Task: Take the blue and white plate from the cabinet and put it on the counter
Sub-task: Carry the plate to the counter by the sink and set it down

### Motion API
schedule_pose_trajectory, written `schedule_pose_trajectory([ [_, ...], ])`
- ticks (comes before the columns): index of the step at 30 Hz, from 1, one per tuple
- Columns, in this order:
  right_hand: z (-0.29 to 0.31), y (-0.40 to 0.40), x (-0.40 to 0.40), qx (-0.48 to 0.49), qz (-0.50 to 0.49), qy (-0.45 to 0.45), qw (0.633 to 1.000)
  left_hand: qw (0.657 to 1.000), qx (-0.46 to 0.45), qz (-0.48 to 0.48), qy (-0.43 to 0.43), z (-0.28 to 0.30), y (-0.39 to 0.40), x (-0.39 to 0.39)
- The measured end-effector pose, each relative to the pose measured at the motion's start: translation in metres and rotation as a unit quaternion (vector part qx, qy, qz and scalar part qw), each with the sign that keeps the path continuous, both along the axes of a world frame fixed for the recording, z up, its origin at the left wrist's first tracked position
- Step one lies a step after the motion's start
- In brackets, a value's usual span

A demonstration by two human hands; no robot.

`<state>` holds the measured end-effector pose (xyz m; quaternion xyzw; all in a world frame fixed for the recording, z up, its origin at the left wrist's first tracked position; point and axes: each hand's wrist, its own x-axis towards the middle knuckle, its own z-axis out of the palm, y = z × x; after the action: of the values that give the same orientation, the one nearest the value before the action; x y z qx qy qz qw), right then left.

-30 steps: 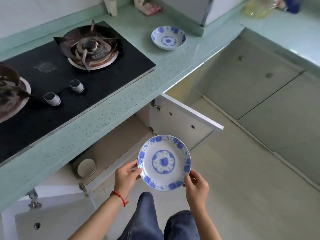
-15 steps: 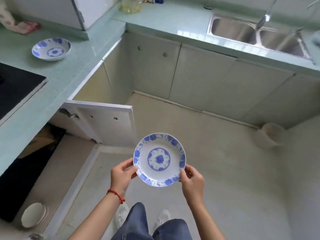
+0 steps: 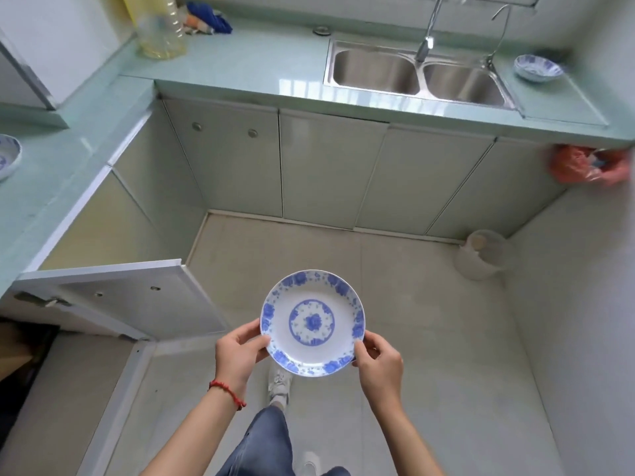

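I hold the blue and white plate level in front of me, above the tiled floor. My left hand grips its left rim, with a red bead bracelet on the wrist. Gripping the right rim is my right hand. The pale green counter runs along the far wall and down the left side. The open cabinet door stands out at the lower left, with the dark cabinet interior beside it.
A double steel sink with a tap sits in the far counter. A blue and white bowl stands right of the sink, another at the left edge. An oil bottle, a white pot on the floor, a red bag.
The view has swung right, from the stove and open cabinet to the sink counter. The plate stays held in both hands, away from the cabinet.
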<state>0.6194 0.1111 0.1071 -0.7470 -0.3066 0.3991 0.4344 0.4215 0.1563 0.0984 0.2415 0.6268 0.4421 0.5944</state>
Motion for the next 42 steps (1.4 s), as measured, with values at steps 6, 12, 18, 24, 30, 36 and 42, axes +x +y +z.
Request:
schedule_pose_trajectory([
  [6,0.002,0.099,0.002,0.023,-0.017,0.003,1.000,1.000,0.011,0.003,-0.012,0.006,0.103,0.005],
  [12,0.016,0.199,0.004,0.037,-0.040,-0.007,0.999,0.999,0.040,-0.027,-0.014,0.024,0.207,0.007],
  [18,0.023,0.275,0.011,0.035,-0.039,0.004,0.999,0.999,0.040,-0.014,-0.025,0.028,0.281,0.013],
  [24,0.014,0.368,0.028,0.031,-0.004,0.001,1.000,0.999,0.035,0.023,-0.020,0.018,0.359,0.027],
  [30,0.014,0.465,0.045,0.037,0.047,-0.004,0.998,0.997,0.047,0.069,-0.009,0.019,0.434,0.039],
  [36,0.016,0.548,0.033,0.029,0.104,-0.008,0.994,0.991,0.055,0.125,-0.004,0.028,0.494,0.026],
  [42,0.007,0.631,-0.006,0.029,0.116,0.009,0.993,0.989,0.052,0.138,0.021,0.026,0.570,-0.011],
])
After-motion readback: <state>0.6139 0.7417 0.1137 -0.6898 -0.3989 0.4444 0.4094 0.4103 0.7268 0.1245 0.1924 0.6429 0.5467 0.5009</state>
